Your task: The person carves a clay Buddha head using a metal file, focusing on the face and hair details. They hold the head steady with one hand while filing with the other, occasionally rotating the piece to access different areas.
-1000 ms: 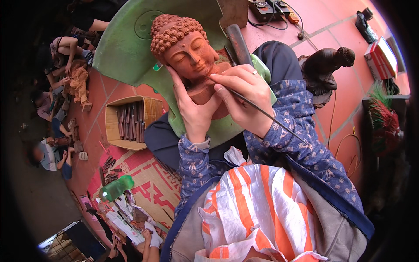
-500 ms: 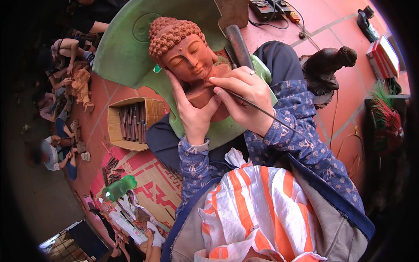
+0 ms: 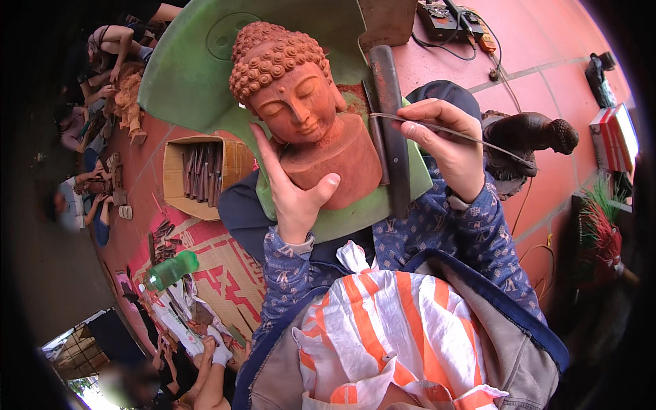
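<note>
Upon a green plastic support, we observe the reddish-brown bust, tilted leftward; along its left side lies the left hand, opened wide, thumb apart from the fingers, clasping nothing; right of the bust, the right hand pinches a thin rod between thumb and fingers; farther right we note a dark statuette; left of the bust stands a cardboard box of slender tools.

Blue sleeves are showing small pale geometric motifs all over; a grey cuff is peeking out of the left one. Navy trim is edging a grey jacket lining. White-and-orange striped cloth, bunched on top, is covering the front. Dark navy trousers are showing.
</note>
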Demonstrator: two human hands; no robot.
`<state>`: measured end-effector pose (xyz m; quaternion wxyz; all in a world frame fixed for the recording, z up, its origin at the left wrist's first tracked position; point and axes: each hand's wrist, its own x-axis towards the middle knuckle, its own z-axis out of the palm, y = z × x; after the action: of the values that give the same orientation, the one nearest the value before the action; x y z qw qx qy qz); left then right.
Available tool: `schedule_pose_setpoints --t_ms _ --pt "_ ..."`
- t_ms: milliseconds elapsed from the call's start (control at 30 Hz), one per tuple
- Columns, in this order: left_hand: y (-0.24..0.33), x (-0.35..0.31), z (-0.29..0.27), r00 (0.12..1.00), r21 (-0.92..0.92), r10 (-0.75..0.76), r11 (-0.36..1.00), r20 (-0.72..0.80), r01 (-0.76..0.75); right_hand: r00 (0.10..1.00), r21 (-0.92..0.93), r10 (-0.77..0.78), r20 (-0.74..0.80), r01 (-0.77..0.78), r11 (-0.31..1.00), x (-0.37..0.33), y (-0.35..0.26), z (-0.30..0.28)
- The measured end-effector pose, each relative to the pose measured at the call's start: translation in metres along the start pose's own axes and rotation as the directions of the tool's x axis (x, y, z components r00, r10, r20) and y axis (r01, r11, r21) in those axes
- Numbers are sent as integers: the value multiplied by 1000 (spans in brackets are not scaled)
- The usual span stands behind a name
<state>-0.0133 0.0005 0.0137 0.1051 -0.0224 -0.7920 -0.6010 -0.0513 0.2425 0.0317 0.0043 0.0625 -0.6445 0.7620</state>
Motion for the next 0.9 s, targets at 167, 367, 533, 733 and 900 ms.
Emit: schedule_pose_setpoints --t_ms 167,367,533,733,900 --pt "6 -2 3 996 -156 -90 984 4 89 986 -17 -7 169 10 1000 19 -7 15" --pt "5 -3 0 992 -179 -124 976 32 128 872 -194 -299 387 395 898 50 -7 33" --pt "7 -1 1 995 -174 -100 979 25 103 832 -253 -320 453 464 849 54 -8 37" --pt "5 0 3 999 -162 -54 985 -2 53 805 -328 -330 493 523 787 55 -22 40" --pt "0 0 1 999 -161 -47 986 19 49 823 -351 -279 494 483 802 60 -27 38"
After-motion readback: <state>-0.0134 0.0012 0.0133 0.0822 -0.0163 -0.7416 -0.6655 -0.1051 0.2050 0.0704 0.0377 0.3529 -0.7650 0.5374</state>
